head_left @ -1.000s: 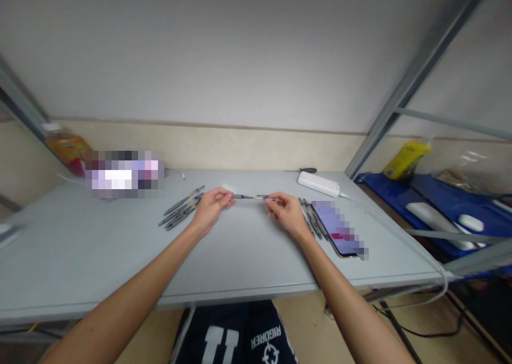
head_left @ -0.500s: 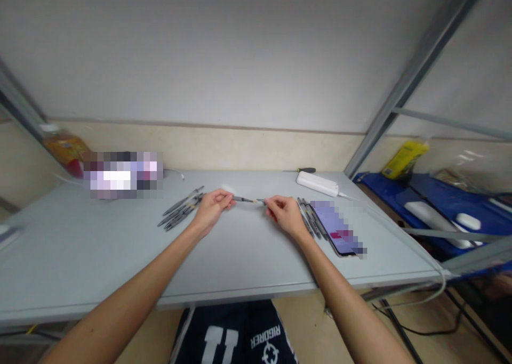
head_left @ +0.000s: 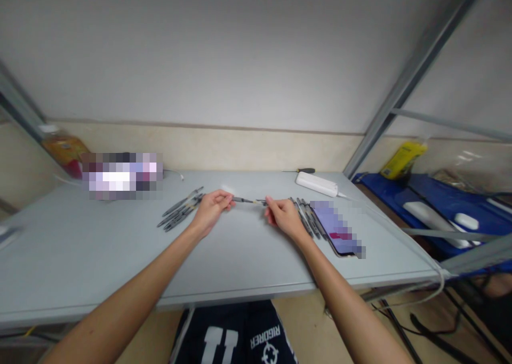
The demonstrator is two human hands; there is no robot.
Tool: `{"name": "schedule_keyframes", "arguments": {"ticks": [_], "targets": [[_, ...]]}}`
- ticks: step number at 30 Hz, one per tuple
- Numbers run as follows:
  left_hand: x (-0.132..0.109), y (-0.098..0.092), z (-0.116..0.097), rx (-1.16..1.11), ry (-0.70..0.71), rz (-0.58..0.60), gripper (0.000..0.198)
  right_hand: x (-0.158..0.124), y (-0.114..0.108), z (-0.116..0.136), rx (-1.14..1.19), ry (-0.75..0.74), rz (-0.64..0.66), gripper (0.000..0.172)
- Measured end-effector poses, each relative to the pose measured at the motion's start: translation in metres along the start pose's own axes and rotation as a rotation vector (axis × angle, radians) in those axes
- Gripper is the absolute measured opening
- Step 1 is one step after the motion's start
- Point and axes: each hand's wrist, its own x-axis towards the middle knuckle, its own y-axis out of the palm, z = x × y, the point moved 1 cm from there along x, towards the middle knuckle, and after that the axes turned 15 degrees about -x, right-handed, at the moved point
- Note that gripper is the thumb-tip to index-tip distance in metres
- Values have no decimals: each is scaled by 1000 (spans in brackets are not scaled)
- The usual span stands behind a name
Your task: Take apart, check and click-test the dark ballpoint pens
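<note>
A slim grey pen (head_left: 244, 200) is held level above the middle of the desk, between my two hands. My left hand (head_left: 214, 208) is closed in a pinch on its left end. My right hand (head_left: 280, 213) is closed at the other end, by a thin dark piece like a clip; whether that piece is joined to the pen is too small to tell. Left of my left hand lies a fanned bunch of grey pens (head_left: 180, 210). Several more pens (head_left: 311, 220) lie side by side just right of my right hand, partly covered by it.
A phone (head_left: 336, 228) lies beside the right-hand pens. Behind it are a white power strip (head_left: 317, 184) with a cable and a screwdriver (head_left: 306, 170). At the back left stand a blurred-out object (head_left: 120, 175) and an orange bottle (head_left: 64, 143). A metal post (head_left: 380, 113) rises at the right.
My right hand has turned slightly, and more of the pens beside it now shows. My left hand and the pen have hardly moved.
</note>
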Motion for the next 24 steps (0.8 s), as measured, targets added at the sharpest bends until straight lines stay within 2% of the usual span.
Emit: {"name": "schedule_keyframes", "arguments": {"ticks": [1,4,6,9,14,18,21,24], "targets": [[0,0,0,1,-5,5,32,0,0,0,-2,0,-6,55],[0,1,1,8,-13,-7,32,1,-1,-1,33,-74,-110,35],[1,0,1,11,-11,-16,32,2,-2,-3,41,-127,-162,38],[1,-1,2,-1,-26,-9,32,2,-1,-5,-26,-121,-136,29],[0,-1,1,8,-28,9,28,-1,-1,-1,-160,-90,-65,39],[-2,3,-2,-15,-93,-16,26,-2,-1,2,-211,-171,-104,34],[-3,7,-4,-15,-134,-24,25,-2,1,2,-336,-259,-154,31],[-4,9,-4,2,-126,-1,24,-2,3,0,-418,-341,-133,23]]}}
